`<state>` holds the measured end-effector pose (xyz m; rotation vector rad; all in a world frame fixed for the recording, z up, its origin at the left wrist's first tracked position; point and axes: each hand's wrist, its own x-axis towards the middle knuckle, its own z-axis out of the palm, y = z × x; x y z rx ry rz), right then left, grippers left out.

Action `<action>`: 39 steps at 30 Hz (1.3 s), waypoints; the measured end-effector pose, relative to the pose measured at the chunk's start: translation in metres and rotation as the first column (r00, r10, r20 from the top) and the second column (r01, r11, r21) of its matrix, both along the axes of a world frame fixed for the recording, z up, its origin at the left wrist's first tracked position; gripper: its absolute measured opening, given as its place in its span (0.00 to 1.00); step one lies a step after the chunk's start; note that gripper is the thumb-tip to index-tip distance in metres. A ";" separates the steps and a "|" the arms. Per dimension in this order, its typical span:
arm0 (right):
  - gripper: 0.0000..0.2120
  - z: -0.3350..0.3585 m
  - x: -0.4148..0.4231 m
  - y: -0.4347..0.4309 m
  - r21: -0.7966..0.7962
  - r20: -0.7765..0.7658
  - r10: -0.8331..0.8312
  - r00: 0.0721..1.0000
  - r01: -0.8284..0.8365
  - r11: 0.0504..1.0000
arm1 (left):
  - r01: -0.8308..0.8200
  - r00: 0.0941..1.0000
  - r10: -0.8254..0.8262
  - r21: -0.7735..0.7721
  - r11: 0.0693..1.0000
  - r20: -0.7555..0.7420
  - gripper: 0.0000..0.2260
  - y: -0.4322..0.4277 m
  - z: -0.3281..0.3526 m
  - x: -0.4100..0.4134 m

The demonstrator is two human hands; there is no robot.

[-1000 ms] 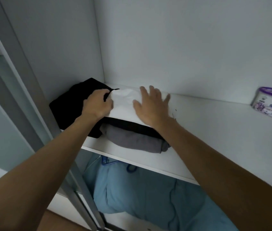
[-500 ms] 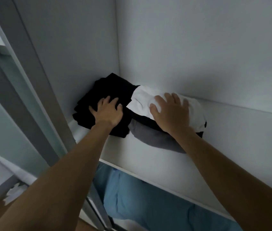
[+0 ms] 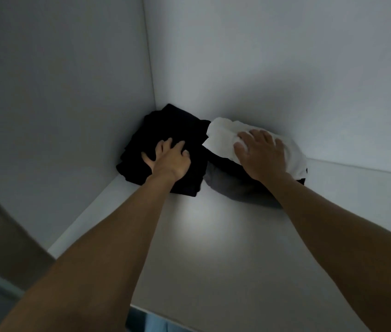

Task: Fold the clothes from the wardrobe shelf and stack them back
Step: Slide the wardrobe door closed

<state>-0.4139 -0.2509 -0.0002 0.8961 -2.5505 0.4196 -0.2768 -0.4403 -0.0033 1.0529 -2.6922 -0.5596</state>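
Two piles of folded clothes sit in the back left corner of the white wardrobe shelf (image 3: 225, 236). The left pile is black clothing (image 3: 165, 127), and my left hand (image 3: 169, 158) lies flat on top of it with fingers spread. The right pile has a white garment (image 3: 220, 137) on top, a black layer under it and a grey garment (image 3: 232, 188) at the bottom. My right hand (image 3: 260, 153) presses down on the white garment with straight fingers.
The wardrobe's side wall (image 3: 70, 104) and back wall (image 3: 273, 68) meet right behind the piles. Bare shelf stretches toward me and to the right. Blue fabric (image 3: 151, 324) shows below the shelf's front edge. The door frame (image 3: 3, 248) stands at the left.
Both piles have slid deeper into the back corner under my hands. My left hand went from gripping the white garment's edge to lying flat on the black pile. My view has moved closer.
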 end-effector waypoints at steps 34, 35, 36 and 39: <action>0.16 0.081 0.372 -0.046 -0.827 0.543 0.828 0.139 -0.081 0.556 | 0.004 0.998 -0.019 -0.218 0.976 -0.066 0.10 0.091 0.024 0.359; 0.15 0.075 0.374 -0.049 -0.837 0.534 0.831 0.155 -0.044 0.545 | 0.012 0.994 -0.037 -0.238 0.971 -0.101 0.09 0.089 0.020 0.360; 0.13 0.070 0.375 -0.051 -0.849 0.522 0.840 0.152 -0.009 0.529 | 0.024 0.990 -0.057 -0.251 0.968 -0.126 0.08 0.086 0.017 0.362; 0.13 0.063 0.377 -0.050 -0.869 0.492 0.857 0.151 0.031 0.494 | 0.068 0.977 -0.113 -0.239 0.969 -0.180 0.06 0.084 0.008 0.363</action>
